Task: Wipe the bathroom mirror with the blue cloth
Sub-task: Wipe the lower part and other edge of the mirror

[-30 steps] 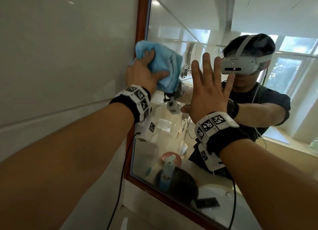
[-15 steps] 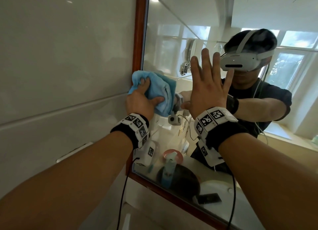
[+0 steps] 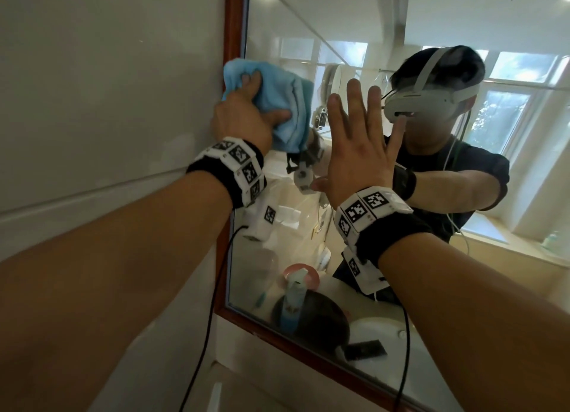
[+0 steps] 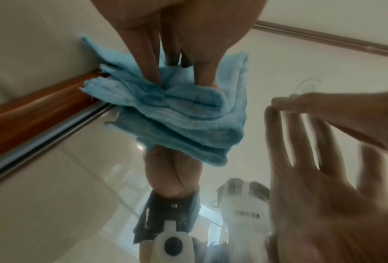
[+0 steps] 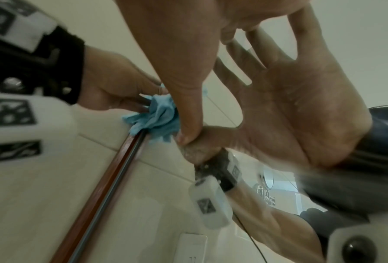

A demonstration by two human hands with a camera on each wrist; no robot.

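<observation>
The bathroom mirror [image 3: 308,26] has a brown wooden frame [image 3: 236,26] on its left side. My left hand [image 3: 246,109] grips a bunched blue cloth [image 3: 287,103] and presses it on the glass at the mirror's left edge, overlapping the frame. In the left wrist view my fingers [image 4: 152,67] dig into the folded blue cloth [image 4: 177,110]. My right hand [image 3: 357,146] lies flat on the glass just right of the cloth, fingers straight and spread, holding nothing. The right wrist view shows its thumb [image 5: 188,115] touching the glass beside the blue cloth [image 5: 157,117].
A white tiled wall [image 3: 108,103] fills the left. Reflected in the mirror are a person with a headset, a spray bottle [image 3: 293,303], a dark bowl, a phone [image 3: 365,348] and bright windows. Black cables hang from both wrist bands.
My left hand slid the cloth down the mirror's left edge, then back up to about where it began. My right hand stayed flat on the glass.
</observation>
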